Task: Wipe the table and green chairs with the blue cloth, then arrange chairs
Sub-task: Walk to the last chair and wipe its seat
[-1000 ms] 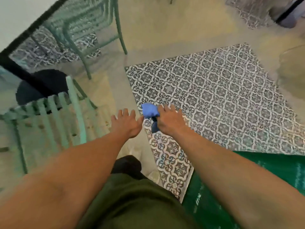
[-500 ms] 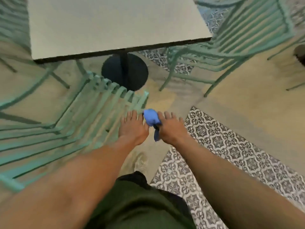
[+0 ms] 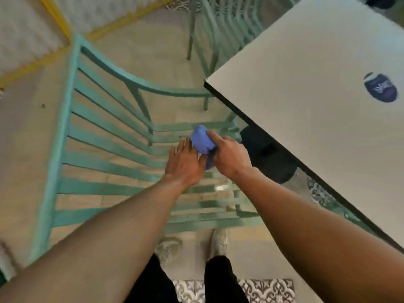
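Note:
A bunched blue cloth (image 3: 202, 139) is gripped in my right hand (image 3: 230, 155), held above the slatted seat of a green chair (image 3: 105, 147) directly in front of me. My left hand (image 3: 184, 161) is beside it with fingers extended, its fingertips touching the cloth's lower edge. The white table (image 3: 317, 95) with a dark rim fills the upper right; its corner points toward the chair. A second green chair (image 3: 216, 29) stands at the top, next to the table's far side.
A dark round sticker (image 3: 380, 87) sits on the table top. The table's black base (image 3: 266, 158) is under its edge, right of my hands. Yellow lines (image 3: 54, 20) cross the floor at upper left. My shoes (image 3: 216, 241) stand by patterned tiles (image 3: 262, 289).
The view has swung round: the chair now lies straight below my hands and the table has shifted from top to right. Both hands stay together on the cloth, now over the seat.

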